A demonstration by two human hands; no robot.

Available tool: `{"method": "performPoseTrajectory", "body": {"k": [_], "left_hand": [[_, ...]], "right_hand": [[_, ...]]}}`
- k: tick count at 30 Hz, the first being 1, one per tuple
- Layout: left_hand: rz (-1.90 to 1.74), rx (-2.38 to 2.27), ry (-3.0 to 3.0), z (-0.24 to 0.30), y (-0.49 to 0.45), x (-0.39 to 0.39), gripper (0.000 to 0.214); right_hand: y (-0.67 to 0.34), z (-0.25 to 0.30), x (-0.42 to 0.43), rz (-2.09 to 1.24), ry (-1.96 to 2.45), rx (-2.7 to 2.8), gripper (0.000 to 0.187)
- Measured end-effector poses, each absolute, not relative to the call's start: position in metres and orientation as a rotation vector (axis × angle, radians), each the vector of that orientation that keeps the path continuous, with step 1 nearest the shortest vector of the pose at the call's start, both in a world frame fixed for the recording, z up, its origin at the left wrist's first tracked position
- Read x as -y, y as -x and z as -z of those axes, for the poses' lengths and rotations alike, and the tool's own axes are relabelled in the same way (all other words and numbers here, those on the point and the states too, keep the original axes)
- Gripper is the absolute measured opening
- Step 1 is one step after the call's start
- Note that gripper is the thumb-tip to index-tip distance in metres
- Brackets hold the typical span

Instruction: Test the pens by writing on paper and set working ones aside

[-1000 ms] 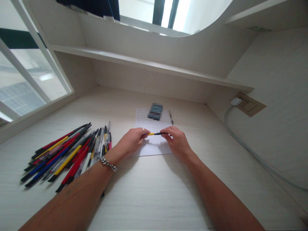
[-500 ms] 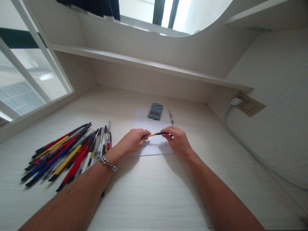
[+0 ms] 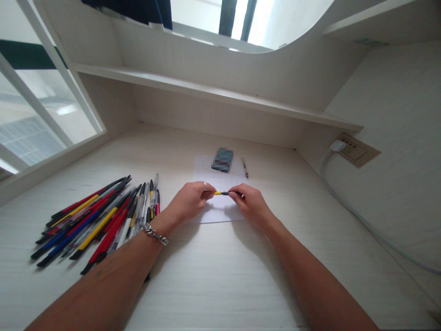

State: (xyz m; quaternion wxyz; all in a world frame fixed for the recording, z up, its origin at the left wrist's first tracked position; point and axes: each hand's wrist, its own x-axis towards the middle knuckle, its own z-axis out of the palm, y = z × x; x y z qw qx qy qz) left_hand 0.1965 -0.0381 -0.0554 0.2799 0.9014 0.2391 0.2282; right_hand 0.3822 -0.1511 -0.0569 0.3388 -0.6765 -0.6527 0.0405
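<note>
Above a sheet of white paper [image 3: 220, 215], a pen [image 3: 218, 193] with a yellow barrel and a black end lies level between my hands. My left hand [image 3: 193, 197] pinches its yellow part, a ring on one finger. My right hand [image 3: 250, 198] is closed on the black end, fingers and thumb together; whether that end is a cap or a grip I cannot tell. A blurred dark grey-blue object [image 3: 222, 160] rests on the far part of the paper. Beside the paper's right edge lies a slim clear-and-black pen or refill [image 3: 245, 168].
A large heap of pens [image 3: 99, 216] in red, blue, yellow, black and clear spreads over the desk at left, partly behind my left forearm. A low shelf [image 3: 220, 97] spans the back. At right, a cable [image 3: 354, 214] runs from a wall socket [image 3: 358, 149].
My right hand has shifted slightly left along the pen, its fingers now curled closer around the black end, so less black shows. My left hand has barely moved.
</note>
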Motion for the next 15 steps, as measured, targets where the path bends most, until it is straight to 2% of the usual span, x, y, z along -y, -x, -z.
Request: {"method": "performPoseTrajectory", "body": {"k": [4,7,9,12,15], "left_hand": [[-0.658,-0.642,-2.356,0.0539,-0.198,0.041,0.022],[-0.65,-0.651,-2.363,0.0551,-0.1984,0.0408,0.02],[-0.616,-0.652,-2.37,0.0567,-0.1983,0.0397,0.019],[-0.568,-0.633,-2.395,0.0579,-0.1981,0.0383,0.021],[-0.545,-0.639,-2.413,0.0563,-0.1981,0.0385,0.024]], "right_hand": [[-0.3803,0.0606,0.147,-0.141,1.864,1.672,0.039],[-0.381,0.0621,0.1458,-0.208,1.893,1.652,0.046],[-0.3824,0.0617,0.147,-0.241,1.871,1.65,0.044],[-0.385,0.0598,0.1507,-0.284,1.757,1.604,0.023],[-0.3867,0.0589,0.153,-0.305,1.678,1.546,0.024]]}}
